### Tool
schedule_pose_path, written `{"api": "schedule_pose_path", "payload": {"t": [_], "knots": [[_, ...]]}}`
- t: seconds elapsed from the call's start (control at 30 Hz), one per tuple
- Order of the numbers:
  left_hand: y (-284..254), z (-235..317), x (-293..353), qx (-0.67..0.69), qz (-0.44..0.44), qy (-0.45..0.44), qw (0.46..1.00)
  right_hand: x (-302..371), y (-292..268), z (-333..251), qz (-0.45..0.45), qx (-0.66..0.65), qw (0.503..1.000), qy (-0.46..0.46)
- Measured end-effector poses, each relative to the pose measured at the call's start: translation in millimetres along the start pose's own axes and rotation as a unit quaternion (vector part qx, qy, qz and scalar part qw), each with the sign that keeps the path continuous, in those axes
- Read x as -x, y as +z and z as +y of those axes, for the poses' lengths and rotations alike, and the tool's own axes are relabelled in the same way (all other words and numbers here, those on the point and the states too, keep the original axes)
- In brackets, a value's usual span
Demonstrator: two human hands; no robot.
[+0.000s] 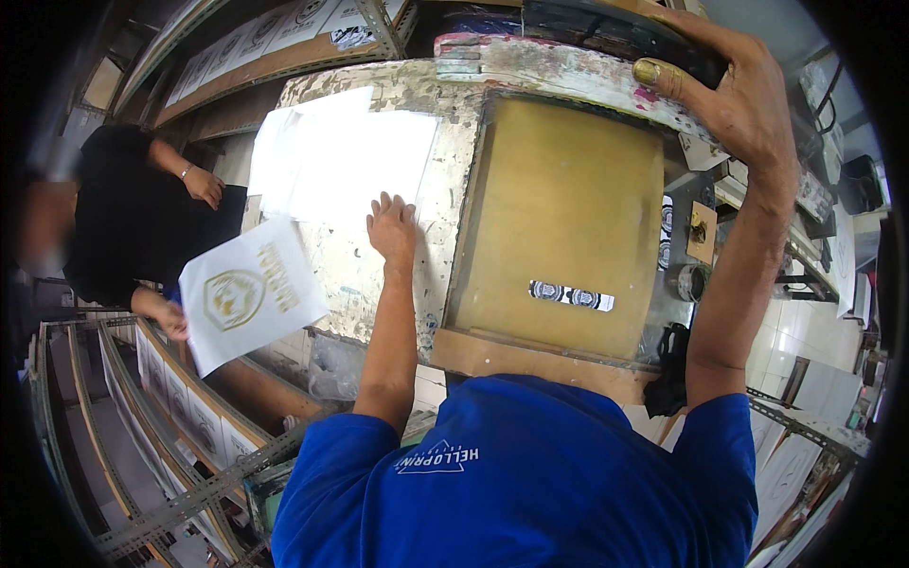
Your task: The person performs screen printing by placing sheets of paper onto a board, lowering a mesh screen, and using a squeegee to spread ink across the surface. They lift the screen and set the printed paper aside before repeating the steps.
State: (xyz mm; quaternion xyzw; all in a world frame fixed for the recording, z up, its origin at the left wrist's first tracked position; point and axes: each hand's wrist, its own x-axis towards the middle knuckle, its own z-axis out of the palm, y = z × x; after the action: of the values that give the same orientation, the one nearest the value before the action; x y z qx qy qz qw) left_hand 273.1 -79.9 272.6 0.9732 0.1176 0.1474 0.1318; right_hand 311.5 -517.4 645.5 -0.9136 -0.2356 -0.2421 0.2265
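My left hand (391,227) rests on the near right part of a stack of blank white sheets (327,156), its fingers spread. The sheets lie on a paint-stained, whitish table (440,123). My right hand (739,99) reaches to the far side, gripping a dark, paint-smeared frame (620,40) at its right end, thumb in front. Directly before me is a flat yellowish panel (559,208) with a wooden near edge (530,355). A strip with black-and-white round emblems (571,295) lies on the panel.
On the left, a person in black (151,204) holds a white sheet with a gold emblem print (248,293). Metal racks (180,407) with printed sheets stand at lower left and far left. A small tin (691,282) and brown card (701,232) sit right of the panel.
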Motion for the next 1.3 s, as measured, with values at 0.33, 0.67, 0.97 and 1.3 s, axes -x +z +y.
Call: {"api": "schedule_pose_path", "payload": {"t": [0.33,0.67,0.97,1.3], "knots": [[7,-9,13,0.056,0.084,0.011,0.995,-8,-9,-54,0.011,0.031,0.998,0.049],[-18,4,-7,0.151,0.132,-0.132,0.971,-7,-8,-61,0.018,0.014,1.000,0.020],[-72,107,36,0.233,-0.193,0.227,0.926,-5,-7,-68,0.011,0.059,0.997,0.039],[24,173,72,0.118,-0.234,0.374,0.889,-9,-11,-46,-0.017,0.011,0.999,0.051]]}}
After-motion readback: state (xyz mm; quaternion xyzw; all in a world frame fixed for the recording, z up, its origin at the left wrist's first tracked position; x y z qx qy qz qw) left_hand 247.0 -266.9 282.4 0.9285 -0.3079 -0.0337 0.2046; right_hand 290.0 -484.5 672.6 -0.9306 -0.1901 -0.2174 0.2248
